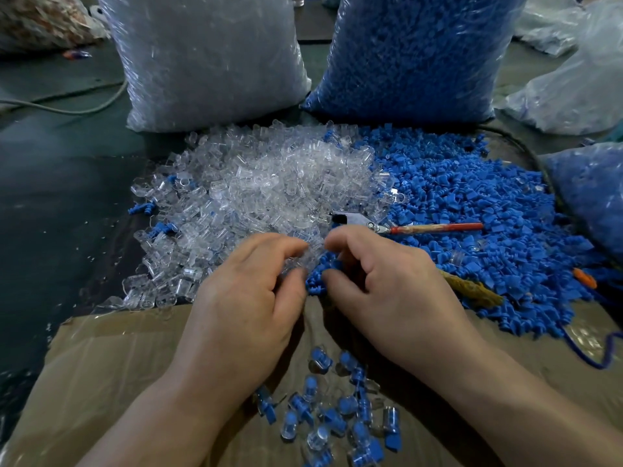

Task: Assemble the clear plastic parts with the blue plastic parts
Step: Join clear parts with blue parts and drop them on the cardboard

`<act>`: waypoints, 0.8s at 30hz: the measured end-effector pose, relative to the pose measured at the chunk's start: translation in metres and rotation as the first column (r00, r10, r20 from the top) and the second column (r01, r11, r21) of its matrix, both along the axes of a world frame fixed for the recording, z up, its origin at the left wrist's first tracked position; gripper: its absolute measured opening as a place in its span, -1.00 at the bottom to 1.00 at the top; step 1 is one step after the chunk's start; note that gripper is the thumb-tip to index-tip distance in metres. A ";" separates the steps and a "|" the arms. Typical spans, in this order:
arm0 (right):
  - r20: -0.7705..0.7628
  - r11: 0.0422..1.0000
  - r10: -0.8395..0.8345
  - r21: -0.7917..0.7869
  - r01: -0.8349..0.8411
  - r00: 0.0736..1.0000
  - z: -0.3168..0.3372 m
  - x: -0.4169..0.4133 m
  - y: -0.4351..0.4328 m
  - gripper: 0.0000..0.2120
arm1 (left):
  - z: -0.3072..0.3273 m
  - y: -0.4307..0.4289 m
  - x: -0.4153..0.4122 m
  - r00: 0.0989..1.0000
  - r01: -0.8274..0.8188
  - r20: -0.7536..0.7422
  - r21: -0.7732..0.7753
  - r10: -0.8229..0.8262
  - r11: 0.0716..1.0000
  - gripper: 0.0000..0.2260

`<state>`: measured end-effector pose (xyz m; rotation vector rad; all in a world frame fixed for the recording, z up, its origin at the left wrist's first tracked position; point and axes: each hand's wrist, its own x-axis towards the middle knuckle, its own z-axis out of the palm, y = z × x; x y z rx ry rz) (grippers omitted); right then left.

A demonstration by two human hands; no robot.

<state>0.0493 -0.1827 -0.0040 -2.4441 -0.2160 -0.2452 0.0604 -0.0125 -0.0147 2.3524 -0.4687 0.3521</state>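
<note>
Head view, first caller: two tall clear bags stand at the back of the table (67, 203), the left bag (209, 62) packed with clear parts and the right bag (414, 55) stuffed with blue ones.

Second caller: And the same parts lie loose in front! A clear pile (269, 183) on the left, a blue pile (472, 203) on the right, touching down the middle, with a red-handled cutter (404, 227) lying across the seam.

First caller: Both hands are at that seam. The left hand (242, 298) pinches a clear part (312, 252) between thumb and fingers. The right hand (394, 288) has its fingers curled round a blue part (332, 264), which is mostly hidden.

Second caller: At the near edge, a cardboard sheet (118, 365) carries the assembled pieces (337, 412), blue plugs inside clear shells, some tucked behind the forearms.

First caller: Far right, a third bag (590, 190) showing blue is cut off by the frame. The pale bags (573, 79) above it are too cloudy to read.

Second caller: In the top-left corner there's a blurred bag (40, 21) with reddish contents. By the right wrist, a brownish handle (472, 291) sits half buried in blue, and what it is can't be told.
</note>
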 end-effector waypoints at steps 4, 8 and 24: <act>-0.058 0.991 -0.051 0.121 0.058 0.997 0.001 -0.002 -0.003 -0.84 | 0.002 0.002 -0.003 0.993 -0.094 -0.089 -0.137 0.082 0.986 -0.81; -0.350 0.722 0.167 0.680 0.128 0.922 0.008 -0.005 -0.005 -0.94 | 0.002 0.005 -0.004 0.966 -0.128 -0.258 -0.360 0.033 0.924 -0.80; -0.073 0.909 0.105 0.413 -0.066 0.992 0.008 -0.018 -0.008 -0.96 | -0.002 0.000 -0.011 0.861 -0.110 -0.439 -0.653 -0.256 0.749 -0.76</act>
